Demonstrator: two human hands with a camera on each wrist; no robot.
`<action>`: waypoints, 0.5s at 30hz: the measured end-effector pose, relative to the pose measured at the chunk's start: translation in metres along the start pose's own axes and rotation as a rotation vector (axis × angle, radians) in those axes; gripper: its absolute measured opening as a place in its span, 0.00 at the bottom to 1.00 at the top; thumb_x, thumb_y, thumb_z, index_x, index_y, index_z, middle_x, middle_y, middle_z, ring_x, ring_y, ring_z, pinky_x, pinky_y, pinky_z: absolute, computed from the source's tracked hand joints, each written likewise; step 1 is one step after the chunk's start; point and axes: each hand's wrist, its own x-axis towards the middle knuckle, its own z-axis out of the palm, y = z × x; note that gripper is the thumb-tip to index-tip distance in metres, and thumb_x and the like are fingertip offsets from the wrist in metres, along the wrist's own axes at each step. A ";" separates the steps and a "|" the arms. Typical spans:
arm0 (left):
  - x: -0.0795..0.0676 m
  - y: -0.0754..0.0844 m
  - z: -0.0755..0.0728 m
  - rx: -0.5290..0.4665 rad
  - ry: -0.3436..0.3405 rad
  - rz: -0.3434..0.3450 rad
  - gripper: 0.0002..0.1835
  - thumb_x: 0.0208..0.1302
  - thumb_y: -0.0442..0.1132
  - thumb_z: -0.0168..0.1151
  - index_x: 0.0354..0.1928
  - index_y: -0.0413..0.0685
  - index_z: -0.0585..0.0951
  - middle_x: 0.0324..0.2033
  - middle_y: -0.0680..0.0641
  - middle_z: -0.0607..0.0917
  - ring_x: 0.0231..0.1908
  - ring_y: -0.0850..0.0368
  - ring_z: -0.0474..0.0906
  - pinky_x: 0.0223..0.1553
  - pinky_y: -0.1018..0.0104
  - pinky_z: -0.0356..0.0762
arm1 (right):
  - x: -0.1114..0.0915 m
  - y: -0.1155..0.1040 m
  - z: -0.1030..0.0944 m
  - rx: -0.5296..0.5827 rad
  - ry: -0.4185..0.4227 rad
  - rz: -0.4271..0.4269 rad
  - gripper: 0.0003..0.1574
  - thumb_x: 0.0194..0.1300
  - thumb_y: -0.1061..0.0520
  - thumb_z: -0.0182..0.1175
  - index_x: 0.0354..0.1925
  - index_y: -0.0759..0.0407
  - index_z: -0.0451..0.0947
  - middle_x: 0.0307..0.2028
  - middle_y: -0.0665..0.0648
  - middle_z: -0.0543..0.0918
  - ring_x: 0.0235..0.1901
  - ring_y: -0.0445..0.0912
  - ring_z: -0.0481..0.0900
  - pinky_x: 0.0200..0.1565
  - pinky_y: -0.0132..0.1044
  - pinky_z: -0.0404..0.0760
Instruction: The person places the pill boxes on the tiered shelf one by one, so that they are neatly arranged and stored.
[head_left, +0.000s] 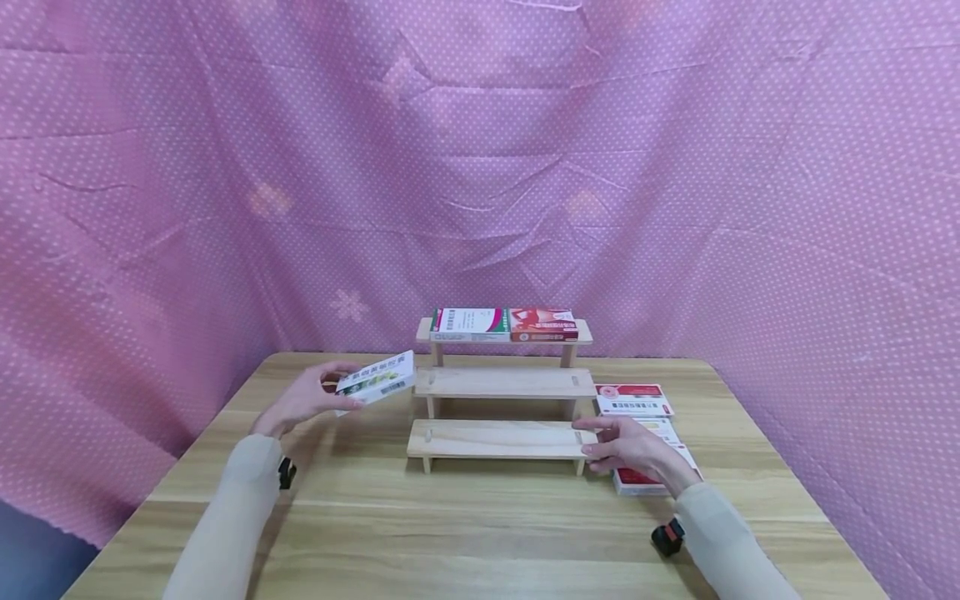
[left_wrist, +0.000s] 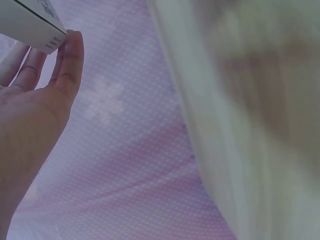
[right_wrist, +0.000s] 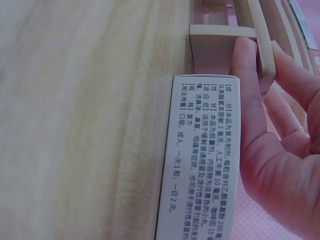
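Observation:
My left hand [head_left: 309, 395] pinches a white medicine box [head_left: 378, 377] with green and yellow print, tilted above the table left of the shelf. In the left wrist view a corner of that medicine box [left_wrist: 32, 22] shows against the fingers. A three-step wooden display shelf [head_left: 495, 439] stands mid-table. My right hand [head_left: 633, 447] grips the right end of its lowest step; the right wrist view shows thumb and fingers on either side of the board [right_wrist: 267, 47]. A white medicine box [right_wrist: 200, 155] with dark text lies close beside that hand.
The top step carries a white-green medicine box [head_left: 471, 323] and a red medicine box [head_left: 543, 323] side by side. Right of the shelf lie more medicine boxes, including a red-and-white one [head_left: 635, 402], partly behind the right hand. A pink dotted cloth [head_left: 480, 167] hangs behind the wooden table [head_left: 450, 533].

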 end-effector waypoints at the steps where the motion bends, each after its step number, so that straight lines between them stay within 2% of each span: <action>1: 0.000 0.003 0.000 -0.003 -0.003 0.019 0.39 0.50 0.46 0.77 0.65 0.49 0.72 0.52 0.41 0.80 0.49 0.49 0.76 0.46 0.64 0.78 | 0.000 0.000 0.000 -0.001 -0.001 0.000 0.36 0.60 0.64 0.67 0.66 0.61 0.70 0.37 0.57 0.67 0.36 0.48 0.83 0.45 0.42 0.88; 6: 0.002 0.015 0.001 -0.012 -0.009 0.062 0.39 0.49 0.45 0.77 0.65 0.50 0.73 0.52 0.43 0.81 0.50 0.48 0.77 0.47 0.67 0.79 | 0.001 0.001 0.000 0.004 0.006 0.001 0.37 0.60 0.64 0.67 0.67 0.62 0.70 0.37 0.57 0.67 0.35 0.48 0.84 0.45 0.43 0.88; 15: 0.005 0.030 0.009 -0.068 -0.025 0.053 0.42 0.47 0.44 0.78 0.66 0.44 0.71 0.53 0.40 0.80 0.50 0.47 0.77 0.48 0.68 0.79 | 0.001 0.000 0.001 0.010 0.003 0.001 0.37 0.60 0.64 0.67 0.67 0.63 0.69 0.37 0.57 0.66 0.35 0.48 0.84 0.44 0.42 0.88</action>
